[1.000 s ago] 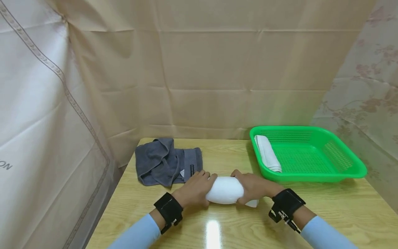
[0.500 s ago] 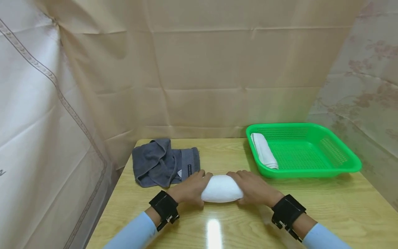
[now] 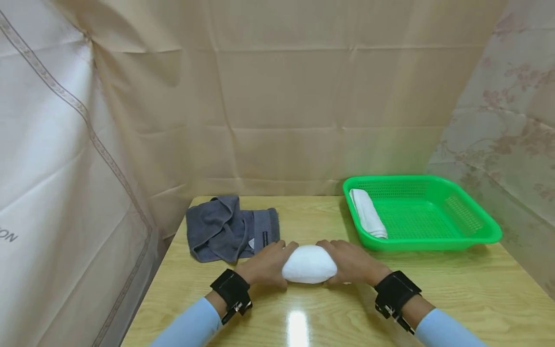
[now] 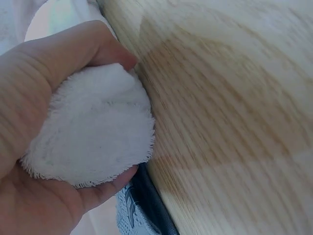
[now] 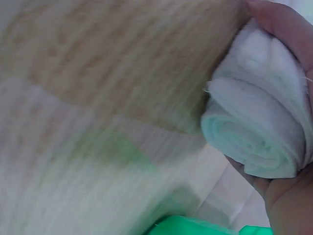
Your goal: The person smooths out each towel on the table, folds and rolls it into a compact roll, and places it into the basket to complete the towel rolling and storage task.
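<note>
A white rolled towel [image 3: 309, 264] lies crosswise between the two hands near the middle of the table. My left hand [image 3: 268, 265] grips its left end; in the left wrist view the thumb and fingers curl round the fuzzy end of the towel [image 4: 98, 127]. Round the other end curls my right hand [image 3: 350, 262]. The right wrist view shows the spiral layers at that end of the towel [image 5: 249, 139]. Just beyond the left hand is a crumpled grey towel [image 3: 231, 229] with a small white tag.
A green plastic basket [image 3: 433, 245] stands at the back right of the wooden table [image 3: 433, 289]. Inside it, along the left wall, lies another rolled white towel [image 3: 367, 214]. Beige cloth [image 3: 277, 106] hangs behind the table, with more cloth at both sides.
The right hand has shifted slightly, and the loose white corner that stuck out beneath it a second ago is now mostly hidden. Both hands keep their grip on the rolled towel.
</note>
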Tool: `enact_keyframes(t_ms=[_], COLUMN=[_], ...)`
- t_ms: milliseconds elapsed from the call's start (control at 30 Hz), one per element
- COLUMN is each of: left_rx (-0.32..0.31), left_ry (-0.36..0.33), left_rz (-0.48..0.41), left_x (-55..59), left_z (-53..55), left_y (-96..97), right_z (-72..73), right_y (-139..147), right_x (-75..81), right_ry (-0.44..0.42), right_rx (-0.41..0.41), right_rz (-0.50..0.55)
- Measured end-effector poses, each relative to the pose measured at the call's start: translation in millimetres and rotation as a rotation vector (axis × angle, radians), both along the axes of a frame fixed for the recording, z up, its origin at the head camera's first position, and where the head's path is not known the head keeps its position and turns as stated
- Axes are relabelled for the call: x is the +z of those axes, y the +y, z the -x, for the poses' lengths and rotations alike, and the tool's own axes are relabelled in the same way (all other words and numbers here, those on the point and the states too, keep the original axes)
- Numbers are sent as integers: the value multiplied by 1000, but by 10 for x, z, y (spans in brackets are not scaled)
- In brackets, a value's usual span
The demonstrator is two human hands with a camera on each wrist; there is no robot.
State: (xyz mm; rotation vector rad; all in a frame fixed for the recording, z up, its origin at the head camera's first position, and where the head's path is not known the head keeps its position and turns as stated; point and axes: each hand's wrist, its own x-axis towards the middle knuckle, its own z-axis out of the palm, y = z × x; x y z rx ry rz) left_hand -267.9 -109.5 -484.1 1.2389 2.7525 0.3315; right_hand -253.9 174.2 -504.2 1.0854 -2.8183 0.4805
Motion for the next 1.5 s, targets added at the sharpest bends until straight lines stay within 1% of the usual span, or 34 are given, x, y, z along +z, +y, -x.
enact_keyframes(t_ms=[133,233,333,400,467,567,633,667,733,767,800,867,900,933,1000,1033,1100,1167,1233,1300,1367,1400,1433,1500], left_rx=[-12,-29,-40,-30,15,135,222,248,245,229,196,92,39,-11,-117,-158,-214,-234,-218,-199,-185,-182,-179,-165], left_ry=[-3,-7,-14,-4,-6,-24,-38,-24,41,74,112,210,254,280,367,414,474,522,597,686,757,781,791,788], left_rz=[-19,-51,-104,-165,-253,-393,-436,-433,-422,-408,-398,-420,-435,-449,-459,-456,-427,-376,-277,-176,-98,-80,-81,-101], left_x=[-22,-46,-69,-58,-19,68,116,127,128,130,126,101,90,84,44,26,5,-11,-25,-41,-62,-70,-79,-97], left_z=[38,81,119,145,171,209,222,227,225,215,202,195,195,192,209,221,235,242,245,244,237,232,228,220], left_y=[-8,-28,-77,-120,-159,-188,-188,-181,-133,-85,-20,170,295,432,717,859,1119,1320,1463,1556,1615,1634,1649,1663], right_z=[30,43,27,3,-8,19,65,91,148,179,215,289,326,361,413,431,456,469,476,478,475,471,468,465], right_y=[-1,-3,-8,-1,16,63,99,115,152,171,191,231,254,276,323,342,377,402,411,415,415,413,411,403], right_x=[-65,-84,-71,-30,40,214,359,444,604,677,744,862,905,942,994,1012,1028,1015,985,947,911,898,889,882], right_ry=[27,46,78,112,160,232,261,268,268,267,264,263,266,277,294,300,307,296,283,273,269,270,269,261], right_rx=[-22,-55,-79,-105,-131,-184,-229,-249,-282,-298,-314,-334,-343,-354,-385,-397,-416,-435,-441,-450,-458,-461,-463,-466], right_rz=[7,8,9,16,35,85,127,149,192,209,225,247,255,261,270,274,283,288,290,283,270,262,255,248])
